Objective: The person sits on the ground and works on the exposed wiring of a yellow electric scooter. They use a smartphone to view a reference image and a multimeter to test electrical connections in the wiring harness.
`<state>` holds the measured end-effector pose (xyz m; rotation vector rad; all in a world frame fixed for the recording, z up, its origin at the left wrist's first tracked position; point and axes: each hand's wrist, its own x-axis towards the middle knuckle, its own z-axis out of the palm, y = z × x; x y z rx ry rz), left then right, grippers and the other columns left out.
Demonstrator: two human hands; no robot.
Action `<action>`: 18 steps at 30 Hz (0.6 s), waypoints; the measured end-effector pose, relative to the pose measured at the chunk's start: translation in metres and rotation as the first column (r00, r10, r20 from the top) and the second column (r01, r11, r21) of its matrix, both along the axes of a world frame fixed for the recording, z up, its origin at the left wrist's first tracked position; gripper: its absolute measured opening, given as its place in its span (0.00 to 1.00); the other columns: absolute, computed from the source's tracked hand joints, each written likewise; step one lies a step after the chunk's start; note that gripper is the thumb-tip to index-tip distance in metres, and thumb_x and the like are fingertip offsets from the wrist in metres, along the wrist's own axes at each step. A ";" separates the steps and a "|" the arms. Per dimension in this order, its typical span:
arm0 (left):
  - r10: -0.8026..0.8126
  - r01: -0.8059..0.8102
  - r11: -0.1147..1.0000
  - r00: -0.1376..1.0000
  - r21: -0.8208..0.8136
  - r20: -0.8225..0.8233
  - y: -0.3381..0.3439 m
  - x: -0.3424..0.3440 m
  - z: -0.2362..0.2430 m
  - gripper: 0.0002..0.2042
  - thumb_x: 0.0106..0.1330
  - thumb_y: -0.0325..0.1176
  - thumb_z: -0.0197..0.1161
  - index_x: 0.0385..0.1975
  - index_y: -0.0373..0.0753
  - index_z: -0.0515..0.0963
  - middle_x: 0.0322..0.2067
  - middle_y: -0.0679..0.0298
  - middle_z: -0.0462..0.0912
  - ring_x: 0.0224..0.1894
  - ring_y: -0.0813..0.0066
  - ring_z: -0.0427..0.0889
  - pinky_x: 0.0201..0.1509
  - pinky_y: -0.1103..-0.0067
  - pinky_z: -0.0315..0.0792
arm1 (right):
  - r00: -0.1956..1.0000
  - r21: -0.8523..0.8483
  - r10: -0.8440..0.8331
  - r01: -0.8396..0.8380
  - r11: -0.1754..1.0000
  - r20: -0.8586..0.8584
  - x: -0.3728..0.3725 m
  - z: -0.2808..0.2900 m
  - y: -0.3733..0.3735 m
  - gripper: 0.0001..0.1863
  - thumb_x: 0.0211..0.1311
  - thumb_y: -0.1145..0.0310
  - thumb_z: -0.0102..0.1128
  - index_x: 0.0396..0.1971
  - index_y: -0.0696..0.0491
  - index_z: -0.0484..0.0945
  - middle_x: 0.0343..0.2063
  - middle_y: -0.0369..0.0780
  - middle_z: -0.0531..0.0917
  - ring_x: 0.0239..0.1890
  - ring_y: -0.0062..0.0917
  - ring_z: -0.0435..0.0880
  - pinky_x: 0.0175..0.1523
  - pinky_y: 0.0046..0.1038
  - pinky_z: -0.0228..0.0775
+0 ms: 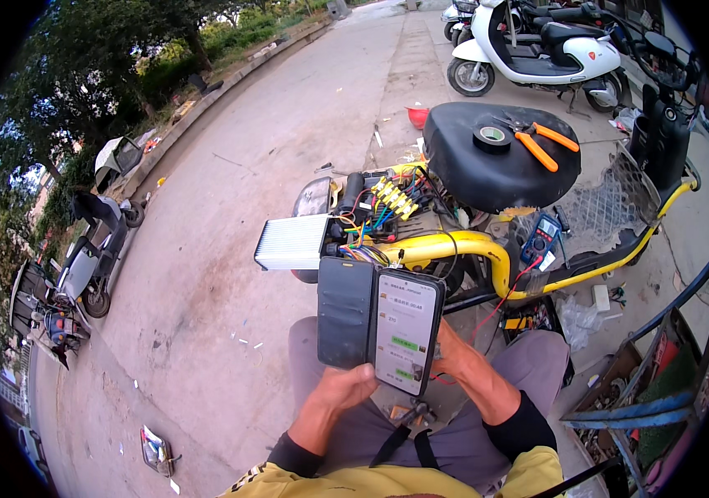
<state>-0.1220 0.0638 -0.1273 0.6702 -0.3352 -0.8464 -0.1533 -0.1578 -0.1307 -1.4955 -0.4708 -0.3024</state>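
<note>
My left hand (pixel 343 388) grips the lower edge of a smartphone (pixel 406 336), its thumb at the bottom of the open flip cover (pixel 344 311). At the phone's right side is my right hand (pixel 451 349), wrapped round the back, fingers mostly hidden. A chat is lit on the screen. Just beyond lies a stripped yellow scooter frame (pixel 437 246) with a finned metal controller box (pixel 292 241), coloured wires and a yellow terminal block (pixel 394 199). On the black scooter seat (pixel 470 178) rest a roll of black tape (pixel 491 140) and orange-handled pliers (pixel 537 153).
A multimeter (pixel 543 236) with red leads leans on the frame's footboard area. Below it stands an open toolbox (pixel 528 321), beside a clear plastic bag (pixel 578 322). A blue metal rack (pixel 640 412) fills the right. White scooter (pixel 537 54) behind; another scooter (pixel 95 257) left.
</note>
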 end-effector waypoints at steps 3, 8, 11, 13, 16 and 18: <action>0.010 -0.010 1.000 1.000 0.012 -0.002 0.004 -0.003 -0.002 0.37 0.66 0.26 0.71 0.75 0.37 0.62 0.69 0.56 0.73 0.71 0.56 0.73 0.76 0.59 0.66 | 0.997 -0.072 -0.045 0.050 0.996 0.060 -0.003 0.007 0.000 0.42 0.40 0.82 0.78 0.63 0.56 0.75 0.57 0.47 0.81 0.59 0.37 0.81 0.63 0.35 0.72; 0.009 -0.009 1.000 1.000 0.022 0.000 0.007 -0.007 -0.006 0.37 0.65 0.27 0.72 0.74 0.37 0.62 0.69 0.56 0.73 0.70 0.56 0.73 0.75 0.59 0.66 | 0.999 -0.068 -0.018 0.022 0.997 0.048 -0.004 0.001 0.003 0.34 0.46 0.82 0.74 0.58 0.58 0.78 0.55 0.48 0.82 0.56 0.40 0.84 0.61 0.35 0.75; 0.028 -0.029 0.999 1.000 0.021 0.007 0.010 -0.011 -0.010 0.37 0.65 0.28 0.73 0.74 0.37 0.63 0.68 0.56 0.74 0.70 0.56 0.74 0.75 0.58 0.67 | 0.990 -0.184 -0.059 0.081 0.980 0.126 -0.009 0.016 0.003 0.28 0.49 0.82 0.71 0.55 0.59 0.80 0.54 0.48 0.83 0.55 0.44 0.84 0.60 0.36 0.76; 0.039 -0.039 0.999 0.999 0.015 0.028 0.012 -0.013 -0.008 0.37 0.64 0.29 0.74 0.74 0.38 0.63 0.68 0.56 0.75 0.69 0.57 0.74 0.74 0.57 0.67 | 0.953 -0.305 -0.170 0.244 0.921 0.251 -0.006 0.010 0.005 0.27 0.50 0.81 0.69 0.54 0.58 0.80 0.52 0.47 0.83 0.53 0.45 0.84 0.57 0.36 0.78; 0.083 -0.083 0.996 0.994 0.006 0.064 0.015 -0.017 -0.010 0.37 0.64 0.31 0.74 0.73 0.39 0.64 0.67 0.57 0.76 0.68 0.57 0.75 0.73 0.56 0.68 | 0.880 -0.356 -0.271 0.415 0.837 0.390 -0.003 0.014 0.007 0.26 0.50 0.80 0.68 0.53 0.58 0.81 0.50 0.47 0.84 0.50 0.44 0.84 0.53 0.36 0.79; 0.115 -0.116 0.993 0.990 -0.002 0.085 0.016 -0.018 -0.010 0.37 0.64 0.32 0.74 0.73 0.39 0.65 0.67 0.58 0.76 0.68 0.57 0.75 0.73 0.56 0.68 | 0.841 -0.347 -0.319 0.484 0.803 0.437 -0.002 0.022 0.004 0.22 0.51 0.80 0.69 0.50 0.58 0.84 0.48 0.46 0.85 0.46 0.41 0.85 0.49 0.35 0.79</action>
